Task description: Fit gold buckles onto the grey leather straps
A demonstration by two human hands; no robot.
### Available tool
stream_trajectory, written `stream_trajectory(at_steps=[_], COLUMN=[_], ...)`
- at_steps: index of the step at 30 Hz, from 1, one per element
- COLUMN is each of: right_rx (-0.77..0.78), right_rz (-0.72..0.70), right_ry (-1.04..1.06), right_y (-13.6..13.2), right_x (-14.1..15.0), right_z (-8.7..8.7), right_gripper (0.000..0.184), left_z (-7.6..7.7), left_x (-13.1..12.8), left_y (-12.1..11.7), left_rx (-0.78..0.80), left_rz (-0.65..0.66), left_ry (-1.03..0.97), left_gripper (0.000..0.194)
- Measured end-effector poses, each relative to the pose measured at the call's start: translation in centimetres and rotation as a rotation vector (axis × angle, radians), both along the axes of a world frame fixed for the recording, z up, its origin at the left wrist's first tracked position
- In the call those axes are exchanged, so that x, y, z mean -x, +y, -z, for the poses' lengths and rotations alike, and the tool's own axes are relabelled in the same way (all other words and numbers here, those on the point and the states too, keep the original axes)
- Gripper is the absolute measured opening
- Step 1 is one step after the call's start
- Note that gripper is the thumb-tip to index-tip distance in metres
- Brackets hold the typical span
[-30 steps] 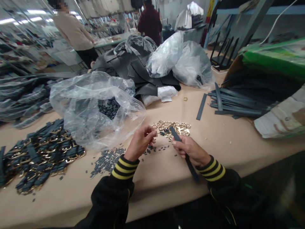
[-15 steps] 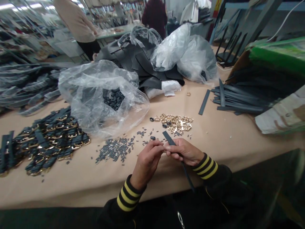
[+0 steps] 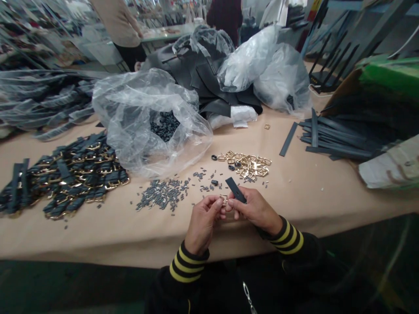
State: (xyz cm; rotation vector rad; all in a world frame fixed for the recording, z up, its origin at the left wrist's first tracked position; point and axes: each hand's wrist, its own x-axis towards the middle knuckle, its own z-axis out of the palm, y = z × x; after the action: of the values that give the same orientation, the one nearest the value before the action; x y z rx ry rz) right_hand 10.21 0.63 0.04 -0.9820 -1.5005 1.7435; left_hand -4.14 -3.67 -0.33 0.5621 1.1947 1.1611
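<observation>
Between my fingertips is a small gold buckle [image 3: 224, 199]. My left hand [image 3: 203, 220] pinches it from the left. My right hand [image 3: 257, 209] grips a dark strap [image 3: 235, 190] whose end, with a small slot, sticks up past the fingers; its fingertips also touch the buckle's right side. The rest of the strap is hidden by the hand. Just beyond my hands lies a pile of gold buckles [image 3: 250, 165] with a few black loops [image 3: 214, 182] near it. Many small dark pieces [image 3: 160, 194] are scattered to the left of my hands.
Finished-looking straps with gold buckles [image 3: 88, 170] are heaped at left. A clear plastic bag [image 3: 131, 139] holds small black pieces. Loose dark straps [image 3: 337, 135] lie at right by a box with green plastic [image 3: 393, 78]. Two people stand in the background.
The gold buckle has come into clearer sight between my fingertips. The strap's long lower end no longer shows below my right hand. The whole view has shifted slightly.
</observation>
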Motion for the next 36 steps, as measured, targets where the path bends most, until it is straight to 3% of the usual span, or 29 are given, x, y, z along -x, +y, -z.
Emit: stream_trajectory(at_steps=[5,10,12,16,18,21,25,28,32,36], right_rx=[0.11,0.175,0.124,-0.01,-0.061,-0.094,0.053,0.096,0.015,0.017], right_rz=[-0.175,-0.195,-0.163,-0.055,-0.058,-0.079,-0.039,-0.1,-0.202,-0.287], right_ry=[0.081,0.125,0.07,-0.089,-0.139,-0.165,-0.205,-0.256,-0.069,-0.019], right_y=[0.2,0.3,0.3,0.1,0.1,0.1,0.2,0.2,-0.1,-0.1], right_x=[-0.4,-0.7,-0.6,-0.3,-0.3,-0.5,-0.9,-1.1,-1.5,-2.4], right_z=[0.1,0.3,0.4,0.6,0.5,0.2,-0.1,0.2,0.7,0.6], right_gripper=[0.027,0.029,0.028,0.023,0.022,0.016,0.007,0.007,0.013,0.022], left_z=[-0.6,-0.4,-0.3,-0.1,0.0,0.1,-0.2,-0.6,-1.0,-1.3], left_x=[0.3,0.1,-0.1,-0.6,-0.6,-0.3,0.2,0.4,0.5,0.8], left_y=[-0.2,-0.3,-0.3,-0.3,-0.2,0.0,-0.1,-0.3,-0.3,-0.1], left_rx=[0.028,0.034,0.012,-0.154,-0.179,-0.132,-0.091,-0.093,-0.114,-0.06], left_rz=[0.047,0.124,0.105,-0.024,-0.035,-0.025,-0.057,-0.043,-0.068,-0.129], left_ry=[-0.151,-0.26,-0.151,0.281,0.36,0.299,0.286,0.301,0.271,0.079], left_gripper=[0.016,0.015,0.014,0.013,0.013,0.016,0.021,0.022,0.02,0.018])
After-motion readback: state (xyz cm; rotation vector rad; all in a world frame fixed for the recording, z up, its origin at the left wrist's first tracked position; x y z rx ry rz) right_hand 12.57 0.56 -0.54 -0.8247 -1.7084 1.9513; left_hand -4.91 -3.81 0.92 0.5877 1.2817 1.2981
